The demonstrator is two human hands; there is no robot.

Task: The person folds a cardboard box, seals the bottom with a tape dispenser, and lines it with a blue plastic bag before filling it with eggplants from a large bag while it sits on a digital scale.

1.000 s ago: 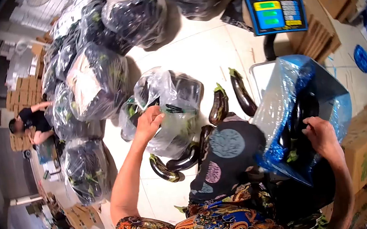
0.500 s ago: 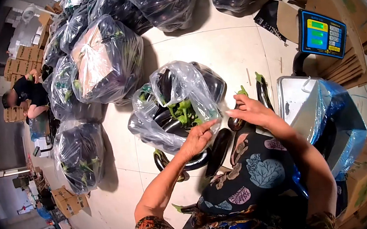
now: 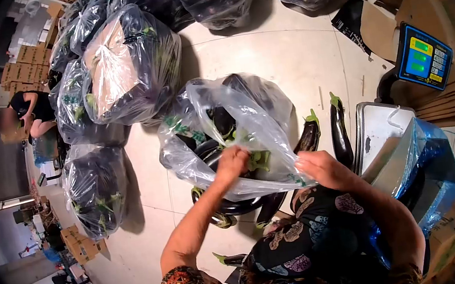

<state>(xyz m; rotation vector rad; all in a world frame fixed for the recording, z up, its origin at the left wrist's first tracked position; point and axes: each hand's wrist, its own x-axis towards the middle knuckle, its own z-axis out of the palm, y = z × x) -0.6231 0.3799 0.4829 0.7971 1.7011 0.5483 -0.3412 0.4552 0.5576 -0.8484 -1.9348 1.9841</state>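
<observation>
A clear plastic bag [image 3: 184, 162] of dark purple eggplants stands on the floor in front of me, its mouth open. My right hand [image 3: 326, 170] pinches the near right side of the bag and holds the film stretched out. My left hand [image 3: 233, 164] is at the bag's mouth with fingers curled, beside the green eggplant stems [image 3: 260, 160]; what those fingers hold is hidden. Just beyond my right hand lies an eggplant [image 3: 308, 134], with a longer eggplant [image 3: 340, 133] beside it. More eggplants [image 3: 223, 218] lie by the bag's near side.
Large filled bags [image 3: 134, 68] stand at the left and back. A scale with a lit display [image 3: 423, 56] and metal platform [image 3: 367, 149] is at the right, near a blue-lined box [image 3: 432, 167] and flattened cardboard [image 3: 425, 30]. A person [image 3: 34, 113] sits at the far left.
My right hand has moved from the eggplant on the right to the bag and pulled its film outward. My left hand has moved into the bag's mouth, its fingers now curled.
</observation>
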